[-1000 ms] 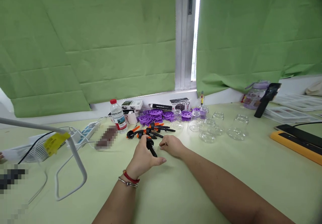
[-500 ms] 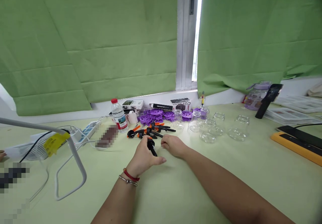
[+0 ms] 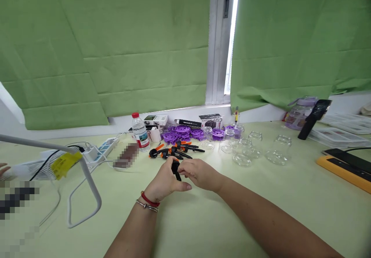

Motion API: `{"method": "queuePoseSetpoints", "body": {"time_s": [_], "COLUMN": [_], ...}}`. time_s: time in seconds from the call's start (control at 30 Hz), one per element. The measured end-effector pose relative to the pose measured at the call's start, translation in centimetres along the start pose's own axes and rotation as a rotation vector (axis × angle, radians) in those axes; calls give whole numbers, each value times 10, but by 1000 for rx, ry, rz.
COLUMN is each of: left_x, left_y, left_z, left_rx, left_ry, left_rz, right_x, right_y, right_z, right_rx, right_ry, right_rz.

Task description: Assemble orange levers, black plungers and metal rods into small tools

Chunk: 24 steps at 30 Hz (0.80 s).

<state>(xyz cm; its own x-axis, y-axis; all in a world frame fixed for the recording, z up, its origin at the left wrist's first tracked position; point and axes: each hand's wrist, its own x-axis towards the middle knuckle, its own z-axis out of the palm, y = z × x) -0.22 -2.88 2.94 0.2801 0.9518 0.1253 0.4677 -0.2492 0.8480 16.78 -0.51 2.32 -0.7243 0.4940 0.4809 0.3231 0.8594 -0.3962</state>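
Over the near middle of the table, my left hand (image 3: 165, 178) is curled around a small black plastic part with a short stem (image 3: 176, 169), its thumb stretched out to the right. My right hand (image 3: 199, 174) reaches in from the right with its fingertips pinched together against that part. What the right fingers hold, if anything, is hidden. Just beyond both hands lies a pile of black stemmed parts with orange pieces (image 3: 176, 150).
Behind the pile are purple plastic discs (image 3: 182, 130) and a red-capped water bottle (image 3: 140, 134). Several clear glass jars (image 3: 242, 153) stand to the right. A grey lamp arm (image 3: 89, 184) and a power strip (image 3: 107, 147) are on the left, an orange-and-black device (image 3: 344, 173) far right.
My right hand has moved left, so its pinched fingertips now meet the black part in my left hand. The left hand keeps its hold. The view has shifted slightly.
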Motion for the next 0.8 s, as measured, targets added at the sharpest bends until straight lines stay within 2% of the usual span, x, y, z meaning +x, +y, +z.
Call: {"method": "queuePoseSetpoints", "body": {"time_s": [0.23,0.47,0.63,0.8], "left_x": [-1,-1,0,0], "left_y": [3,7,5,3], "left_z": [0,-1,-1,0], "left_rx": [-72,-37,-28,-35], "left_ry": [-27,-72,-90,-109], "left_rz": [-30,-68,-46,-48], "right_x": [-1,-3,-3,-3], "right_y": [2,8,8,7], "right_z": [-2,1,0,0], "right_rx": [15,-105,-156,-93], "right_ry": [5,42,24,31], "right_rz": [-108,-222,-248,-218]}}
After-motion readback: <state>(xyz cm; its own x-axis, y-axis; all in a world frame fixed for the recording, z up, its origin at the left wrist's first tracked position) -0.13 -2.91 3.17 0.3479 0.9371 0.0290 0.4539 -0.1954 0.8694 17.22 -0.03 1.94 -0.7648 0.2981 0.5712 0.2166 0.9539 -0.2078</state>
